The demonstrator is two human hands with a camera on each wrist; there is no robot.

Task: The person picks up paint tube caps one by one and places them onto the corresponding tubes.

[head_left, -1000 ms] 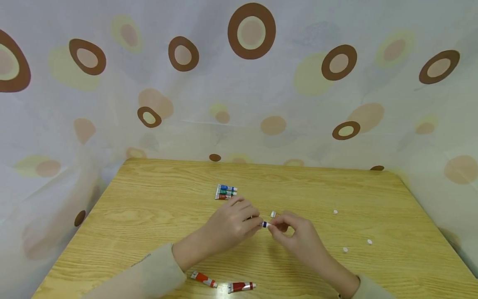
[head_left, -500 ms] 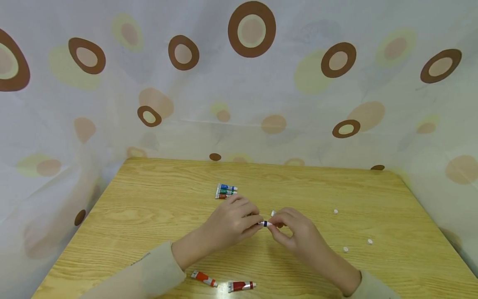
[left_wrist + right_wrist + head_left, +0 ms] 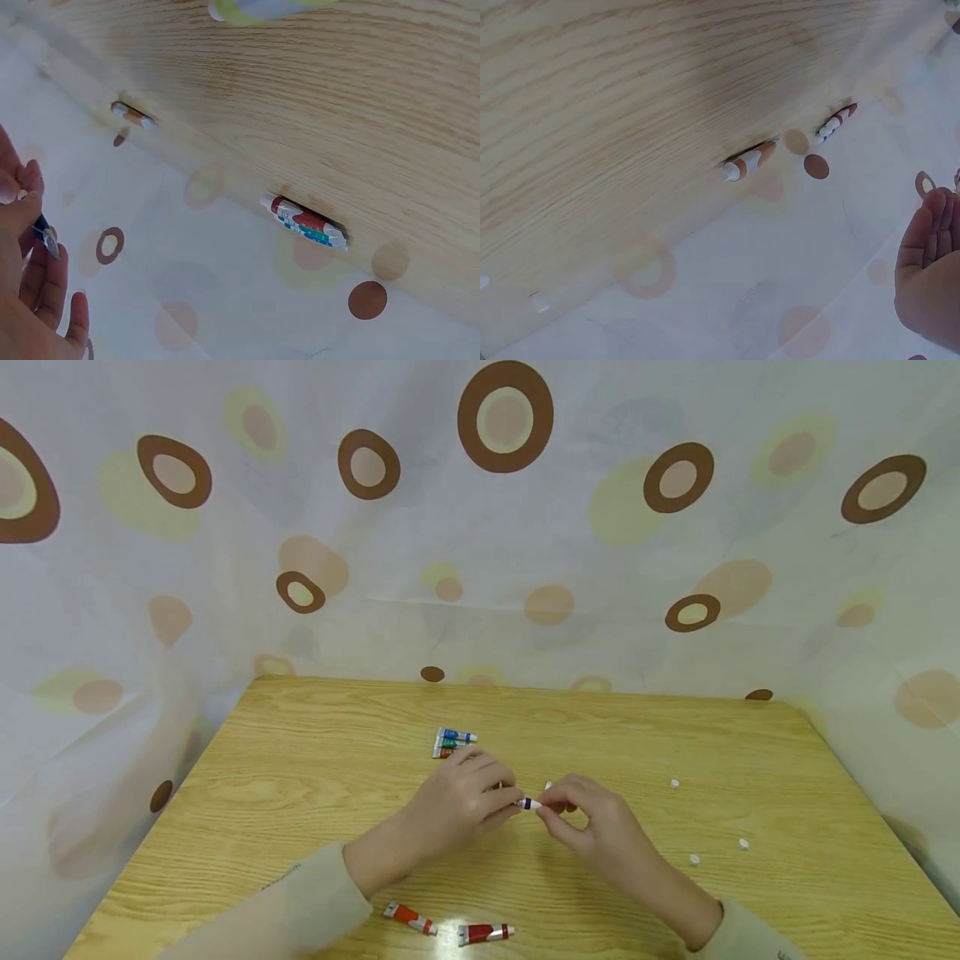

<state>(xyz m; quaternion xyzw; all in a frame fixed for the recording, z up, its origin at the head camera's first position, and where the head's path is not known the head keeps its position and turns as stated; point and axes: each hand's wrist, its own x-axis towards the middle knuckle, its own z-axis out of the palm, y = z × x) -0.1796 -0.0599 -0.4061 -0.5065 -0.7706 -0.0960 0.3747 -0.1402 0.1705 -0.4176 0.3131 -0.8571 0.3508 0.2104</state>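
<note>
Pinching a tube [image 3: 528,804], navy-banded, white-tipped, left fingers [image 3: 504,797] on body, right fingers [image 3: 564,792] at tip

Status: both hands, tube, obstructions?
Left hand grips dark-banded tube. Right hand pinches its white end. Nothing visibly blocking; small white pieces lie off right.

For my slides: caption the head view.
Left hand holds a navy-banded paint tube; right hand pinches its white end above a table.
</note>
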